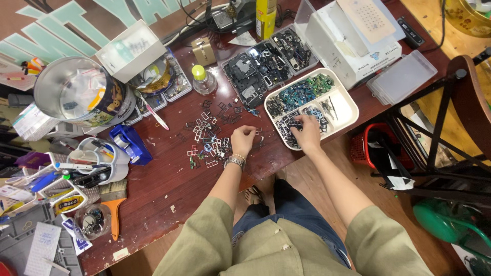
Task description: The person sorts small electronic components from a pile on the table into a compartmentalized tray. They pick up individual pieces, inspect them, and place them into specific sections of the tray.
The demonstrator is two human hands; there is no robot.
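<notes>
Head view, taken looking down, shows a dark red wooden desk (163,189) crowded with things. At the far left a round metal tin (76,94) is seen lying on its side, its open mouth turned toward the camera, with a blue tape dispenser (130,143) just below it. Near the middle of the desk a loose scatter of small rectangular frames (207,138) is spread, their long axes pointing every which way. The left hand (242,140), a metal watch on its wrist, is laid at the right edge of that scatter, its fingers curled inward over the desk; whether a piece is pinched between them cannot be told. To the right, a white divided tray (343,106) is set at the desk's front edge, its long axis running diagonally up to the right. The right hand (308,133) is placed inside the tray's near-left compartment, fingers bent down into a heap of dark small parts (286,125); a grip on any one piece cannot be made out. Behind the tray a clear compartment box (268,64) filled with dark parts is laid on the same diagonal.
</notes>
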